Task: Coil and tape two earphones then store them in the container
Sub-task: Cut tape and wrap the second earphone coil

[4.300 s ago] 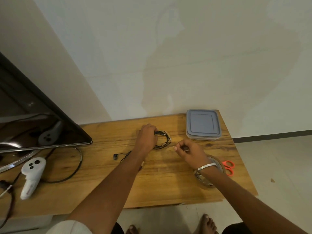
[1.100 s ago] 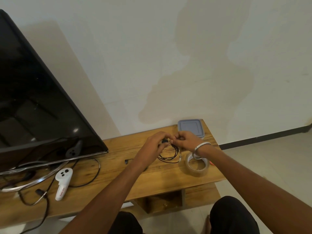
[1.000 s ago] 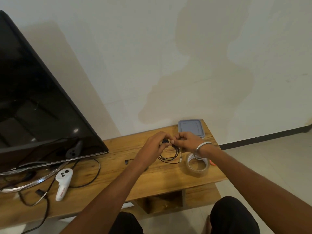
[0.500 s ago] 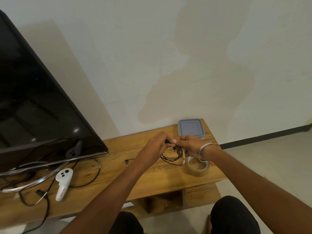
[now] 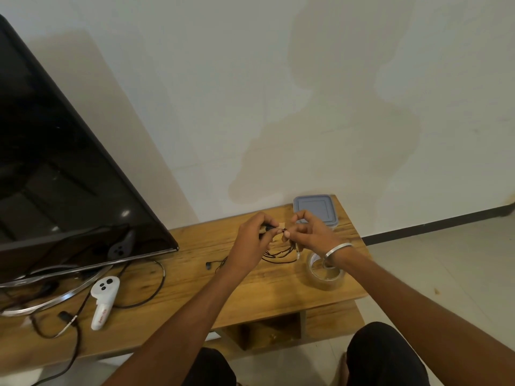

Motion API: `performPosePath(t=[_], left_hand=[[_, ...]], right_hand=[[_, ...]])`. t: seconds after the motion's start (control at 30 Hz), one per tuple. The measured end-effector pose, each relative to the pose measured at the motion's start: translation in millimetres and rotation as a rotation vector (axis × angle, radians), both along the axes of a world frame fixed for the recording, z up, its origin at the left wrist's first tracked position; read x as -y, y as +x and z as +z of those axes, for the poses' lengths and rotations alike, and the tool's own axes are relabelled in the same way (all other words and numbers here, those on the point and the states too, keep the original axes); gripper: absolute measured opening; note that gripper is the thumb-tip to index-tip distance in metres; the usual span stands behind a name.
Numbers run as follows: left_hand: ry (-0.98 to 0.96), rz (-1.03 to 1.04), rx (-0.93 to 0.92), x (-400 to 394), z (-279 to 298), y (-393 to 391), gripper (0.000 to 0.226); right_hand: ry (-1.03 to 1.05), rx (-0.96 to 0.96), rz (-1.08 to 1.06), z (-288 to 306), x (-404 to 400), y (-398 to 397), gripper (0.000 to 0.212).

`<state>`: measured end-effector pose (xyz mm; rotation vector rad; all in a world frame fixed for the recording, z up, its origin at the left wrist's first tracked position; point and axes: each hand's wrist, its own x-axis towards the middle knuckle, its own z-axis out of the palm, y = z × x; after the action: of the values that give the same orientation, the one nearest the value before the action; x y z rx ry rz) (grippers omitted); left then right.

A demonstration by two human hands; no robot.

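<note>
Wood, honey-coloured and streaked with darker grain, makes up the long low table (image 5: 250,291), the broadest surface against the pale wall. One large black flat television screen (image 5: 55,162) leans over its left part on a curved silver stand (image 5: 55,293), with loose black cables (image 5: 150,288) trailing beneath it. One square container with a grey-blue lid (image 5: 315,207) sits at the table's far right corner; the lid is on, so its contents cannot be seen. One white plastic handheld controller (image 5: 104,299) lies near the cables. One roll of clear tape (image 5: 324,274) lies flat near the right front edge, its hollow core facing up. Above the table, between the container and the tape roll, both hands meet: the left hand (image 5: 252,240) pinches the top of one coiled black earphone cord (image 5: 278,253), and the right hand (image 5: 312,232), a plain metal bangle (image 5: 337,249) on its wrist, pinches the same bundle from the other side, its loops hanging below the fingers. One small black earbud on a thin wire (image 5: 208,264) lies on the wood just left of the left forearm; whether it belongs to a second earphone I cannot tell.
</note>
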<state>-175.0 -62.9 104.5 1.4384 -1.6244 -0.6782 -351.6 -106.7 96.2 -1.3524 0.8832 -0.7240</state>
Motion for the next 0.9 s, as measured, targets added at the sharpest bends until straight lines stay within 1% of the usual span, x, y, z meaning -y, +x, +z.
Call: performPosePath(t=[0.1,0.27,0.53,0.67,0.9], left_hand=[[0.005,0.013,-0.004,-0.4,-2.1,-0.1,0.010],[0.010,0.021,0.018,-0.1,-4.8,0.8,0.009],[0.008,-0.035,0.026,0.3,-6.4,5.0,0.010],[0.015,-0.066,0.007,1.1,-6.6,7.4,0.012],[0.078,-0.123,-0.052,1.7,-9.1,9.9,0.007]], right_hand=[[-0.140,-0.091,0.009,2.0,-0.1,2.9,0.024],[-0.238,-0.187,0.034,2.2,0.5,3.2,0.023],[-0.286,-0.283,0.081,-6.0,2.6,1.9,0.018],[-0.285,-0.300,0.107,-6.0,2.0,1.2,0.015],[-0.278,-0.355,0.178,-1.2,-0.6,2.2,0.015]])
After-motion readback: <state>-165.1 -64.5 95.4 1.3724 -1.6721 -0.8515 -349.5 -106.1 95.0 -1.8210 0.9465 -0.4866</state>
